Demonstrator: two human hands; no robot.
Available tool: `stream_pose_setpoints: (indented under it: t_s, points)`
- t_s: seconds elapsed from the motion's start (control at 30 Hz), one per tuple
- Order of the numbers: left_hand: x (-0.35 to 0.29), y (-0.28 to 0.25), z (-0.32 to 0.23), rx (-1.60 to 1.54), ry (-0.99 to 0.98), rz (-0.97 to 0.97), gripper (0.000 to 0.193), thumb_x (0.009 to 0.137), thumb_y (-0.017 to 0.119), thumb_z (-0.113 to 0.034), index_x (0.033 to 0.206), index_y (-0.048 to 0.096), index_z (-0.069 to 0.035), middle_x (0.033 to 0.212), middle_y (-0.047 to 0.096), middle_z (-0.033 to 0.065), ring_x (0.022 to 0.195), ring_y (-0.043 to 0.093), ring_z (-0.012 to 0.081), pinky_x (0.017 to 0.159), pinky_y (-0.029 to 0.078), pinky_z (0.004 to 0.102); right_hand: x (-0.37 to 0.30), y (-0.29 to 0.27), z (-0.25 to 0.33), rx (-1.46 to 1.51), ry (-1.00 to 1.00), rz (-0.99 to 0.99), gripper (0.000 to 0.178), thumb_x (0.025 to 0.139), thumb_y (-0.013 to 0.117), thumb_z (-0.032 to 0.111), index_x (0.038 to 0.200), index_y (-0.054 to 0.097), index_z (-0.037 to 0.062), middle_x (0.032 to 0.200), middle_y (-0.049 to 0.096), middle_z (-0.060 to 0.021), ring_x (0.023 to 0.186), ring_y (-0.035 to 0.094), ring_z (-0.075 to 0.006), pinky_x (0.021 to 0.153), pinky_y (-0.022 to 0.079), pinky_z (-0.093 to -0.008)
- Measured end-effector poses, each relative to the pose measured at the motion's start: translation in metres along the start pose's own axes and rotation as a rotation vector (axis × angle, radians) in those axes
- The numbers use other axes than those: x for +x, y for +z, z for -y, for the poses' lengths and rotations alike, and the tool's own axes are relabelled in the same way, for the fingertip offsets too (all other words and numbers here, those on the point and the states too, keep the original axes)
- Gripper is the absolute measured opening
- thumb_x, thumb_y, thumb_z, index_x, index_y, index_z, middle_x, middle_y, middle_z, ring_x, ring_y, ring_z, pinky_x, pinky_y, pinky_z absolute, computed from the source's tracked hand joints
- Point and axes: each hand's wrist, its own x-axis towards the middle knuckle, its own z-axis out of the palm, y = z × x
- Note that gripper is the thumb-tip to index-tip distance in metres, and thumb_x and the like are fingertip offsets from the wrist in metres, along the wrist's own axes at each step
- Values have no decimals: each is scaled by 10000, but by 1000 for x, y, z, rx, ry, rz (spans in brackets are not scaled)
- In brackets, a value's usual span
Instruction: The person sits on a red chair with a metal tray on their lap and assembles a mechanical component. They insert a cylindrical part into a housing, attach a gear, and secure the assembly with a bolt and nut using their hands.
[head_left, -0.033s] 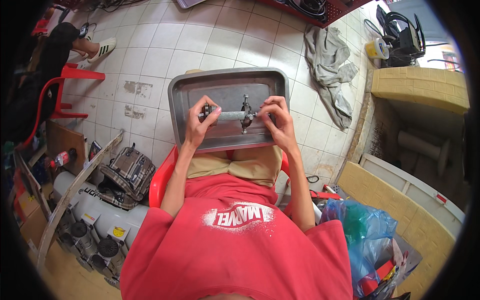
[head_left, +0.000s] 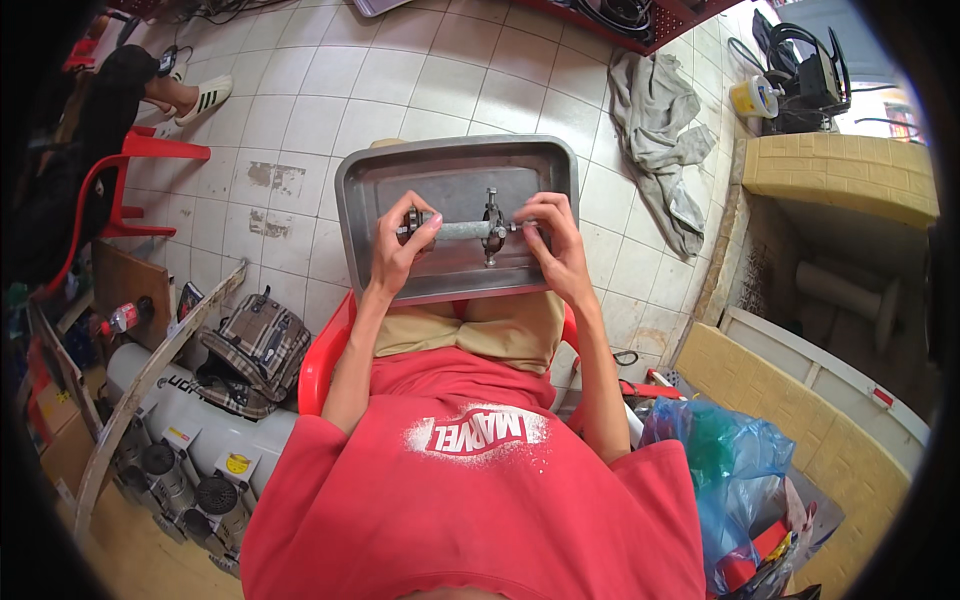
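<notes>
A grey metal pipe (head_left: 464,230) lies level above a grey metal tray (head_left: 460,290) on my lap. Round its right end sits a dark clamp ring (head_left: 494,236) with bolts sticking out of it. My left hand (head_left: 402,242) is closed on the pipe's left end, thumb in front, partly hiding another dark fitting (head_left: 412,221) there. My right hand (head_left: 556,240) has thumb and fingers pinched round a small bolt (head_left: 516,228) that points right from the clamp; its tip is hidden by the fingers.
A grey cloth (head_left: 660,140) lies on the tiled floor to the right. A red chair (head_left: 150,148) and another person's shoe (head_left: 208,98) are at far left. A plaid backpack (head_left: 262,345) stands left of me, a blue plastic bag (head_left: 720,460) at lower right.
The fingers of my right hand have shifted slightly round the bolt, with the index finger drawn in lower and left. My left hand and the pipe stay in place.
</notes>
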Motion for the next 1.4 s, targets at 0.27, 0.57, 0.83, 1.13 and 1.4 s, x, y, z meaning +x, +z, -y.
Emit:
stream_pose_setpoints:
  t_s: [0.27,0.57,0.83,1.13,1.4]
  points:
    - [-1,0,-7,-56,-15,-22,219,983,650,-246,892,583,-58,655,508,-30,546,439,34,498,319,227,2,-9,-10,-98,-88,85,201,1041,588,155,1120,733,42,1232,585,-108,1184,579,-244,1014,456,-358]
    - [-2,-1,-3,-54,4,-25,234,968,664,-265,888,590,-58,653,507,-32,558,447,36,505,326,228,2,-3,-6,-111,-23,67,137,989,660,107,1062,757,44,1182,581,-98,1120,597,-225,980,472,-330]
    - [-4,0,-3,-4,12,-24,229,971,659,-260,891,593,-55,659,509,-34,574,443,29,518,332,225,-1,0,-1,-122,13,9,118,924,739,81,1028,725,29,1162,570,-86,1083,597,-204,924,496,-335]
    - [-3,-2,-3,-69,-2,-56,212,970,658,-245,894,595,-58,655,505,-32,551,448,34,508,332,220,0,8,8,170,77,-56,182,920,764,124,1040,701,2,1121,618,-85,1006,617,-185,876,493,-301]
    - [-3,-2,-2,-46,14,-36,204,965,659,-238,896,596,-57,656,505,-34,554,450,30,502,344,222,-1,-3,-14,-79,13,37,214,906,772,79,1106,707,39,1202,595,-57,1072,621,-168,935,505,-296]
